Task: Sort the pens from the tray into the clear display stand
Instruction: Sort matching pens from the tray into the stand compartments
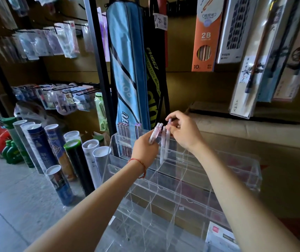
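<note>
Below, a clear display stand (243,171) beside cardboard tubes (54,142) on grey floor (9,193).

open stand compartments (163,180) below, racket bag (127,70) behind, tubes (73,160) left

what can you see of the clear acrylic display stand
The clear acrylic display stand is a stepped rack of transparent tiers, each split by thin dividers into open-topped slots, rising toward the back. Most slots look empty; the back tier's left slots hold upright dark red pens and pale purple pens. The right hand pinches two pale pens tip-down at the upper tiers.
</note>
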{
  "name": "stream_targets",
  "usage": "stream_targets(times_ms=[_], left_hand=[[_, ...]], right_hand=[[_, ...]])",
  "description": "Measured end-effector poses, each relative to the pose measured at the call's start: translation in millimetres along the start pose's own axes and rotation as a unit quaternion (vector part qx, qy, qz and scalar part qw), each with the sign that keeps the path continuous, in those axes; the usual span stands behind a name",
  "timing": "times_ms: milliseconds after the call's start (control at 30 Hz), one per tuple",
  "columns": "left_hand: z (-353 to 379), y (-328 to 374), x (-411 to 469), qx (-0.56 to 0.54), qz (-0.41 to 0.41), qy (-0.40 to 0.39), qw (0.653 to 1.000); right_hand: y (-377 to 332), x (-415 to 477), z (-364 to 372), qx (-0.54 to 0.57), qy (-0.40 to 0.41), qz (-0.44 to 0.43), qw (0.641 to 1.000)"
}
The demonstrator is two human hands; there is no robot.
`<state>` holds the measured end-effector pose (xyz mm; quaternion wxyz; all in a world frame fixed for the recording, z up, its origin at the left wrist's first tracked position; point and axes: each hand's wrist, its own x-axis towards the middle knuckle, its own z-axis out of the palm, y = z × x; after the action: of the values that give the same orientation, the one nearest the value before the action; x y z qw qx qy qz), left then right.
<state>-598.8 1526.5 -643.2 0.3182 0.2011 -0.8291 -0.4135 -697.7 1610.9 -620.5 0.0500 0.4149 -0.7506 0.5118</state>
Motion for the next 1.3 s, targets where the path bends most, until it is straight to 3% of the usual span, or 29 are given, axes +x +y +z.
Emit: stream_targets(times_ms=[200, 467, 900, 1000, 1067, 1167, 1300], left_hand=[[-2, -5, 4, -0.023, -0.025, -0.015, 0.999], [-5, -6, 8, -0.004, -0.014, -0.028, 1.000], [-5, 0, 9, 0.020, -0.016, -0.036, 0.999], [-7, 6, 13, 0.089, 0.005, -0.002, 0.996], [-10, 11, 13, 0.095, 0.023, 0.045, 0.994], [-10, 25, 9, -0.028, -0.002, 0.006, 1.000], [-5, 35, 7, -0.161, -0.104, -0.038, 0.981]], right_hand=[[-2, 3, 2, -0.037, -0.034, 0.087, 0.995], [-11, 3, 1, -0.070, -0.082, 0.123, 0.987], [-4, -7, 9, -0.242, -0.104, 0.046, 0.964], [-9, -7, 6, -0.158, -0.104, 0.056, 0.980], [-22, -5, -3, -0.038, -0.050, 0.046, 0.997], [-43, -5, -19, 0.135, -0.113, 0.082, 0.981], [-47, -11, -25, 0.139, -0.139, 0.054, 0.979]])
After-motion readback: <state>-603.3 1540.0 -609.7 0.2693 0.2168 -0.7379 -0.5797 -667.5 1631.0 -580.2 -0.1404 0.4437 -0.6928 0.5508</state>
